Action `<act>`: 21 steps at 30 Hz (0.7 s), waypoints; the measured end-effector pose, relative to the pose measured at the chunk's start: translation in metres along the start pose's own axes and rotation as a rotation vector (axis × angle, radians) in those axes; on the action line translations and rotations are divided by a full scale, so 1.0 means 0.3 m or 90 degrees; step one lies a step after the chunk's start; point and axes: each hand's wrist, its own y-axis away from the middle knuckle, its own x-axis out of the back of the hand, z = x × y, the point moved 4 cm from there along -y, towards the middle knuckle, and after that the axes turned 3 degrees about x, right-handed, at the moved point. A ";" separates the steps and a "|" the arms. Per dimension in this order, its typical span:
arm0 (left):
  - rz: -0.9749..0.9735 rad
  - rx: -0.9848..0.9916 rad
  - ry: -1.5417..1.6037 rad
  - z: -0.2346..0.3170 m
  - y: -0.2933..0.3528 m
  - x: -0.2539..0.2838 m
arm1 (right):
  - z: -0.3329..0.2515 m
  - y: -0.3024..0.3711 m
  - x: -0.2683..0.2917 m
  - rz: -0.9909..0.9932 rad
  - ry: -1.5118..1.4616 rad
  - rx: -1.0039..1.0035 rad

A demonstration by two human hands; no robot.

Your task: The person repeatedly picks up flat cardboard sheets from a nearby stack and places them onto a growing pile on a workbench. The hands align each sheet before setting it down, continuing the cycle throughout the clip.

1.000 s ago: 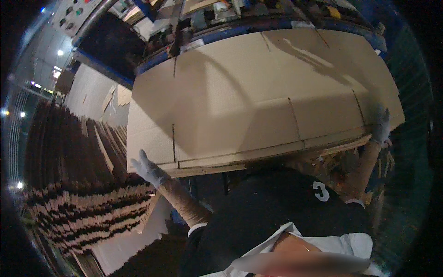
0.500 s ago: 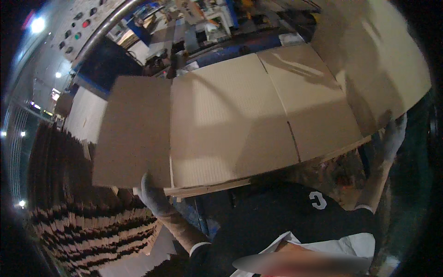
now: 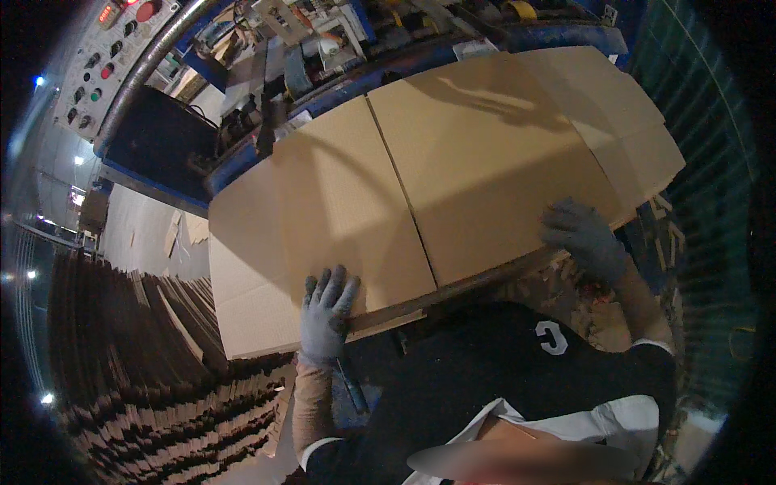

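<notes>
Blank: creased corrugated carton blank [image 3: 485, 186], lying flat across the front of the wearer, far edge up by the blue machine rail [image 3: 558, 40]; dark crease line runs far edge to near edge, approx. mid.
Under it: more board edges [image 3: 388, 320] showing along near side.
L hand: grey glove [image 3: 325, 311], fingers spread flat on top nr near edge, L of crease.
R hand: grey glove [image 3: 584, 233], fingers on top at near edge, R of crease; thumb side dim, can't tell if it's clamped on the edge.
Hands: well apart, both touching blank.
L side: tall stack of brown board [image 3: 162, 404] on edge.
Top L: control panel [image 3: 101, 77] w/ red & green btns.
Low R: cardboard scraps [image 3: 606, 319] beyond wearer's black top [image 3: 477, 364].
</notes>
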 end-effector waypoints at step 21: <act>0.233 0.011 -0.112 -0.440 -0.539 -0.090 | 0.608 -0.563 -0.197 0.137 0.010 -0.158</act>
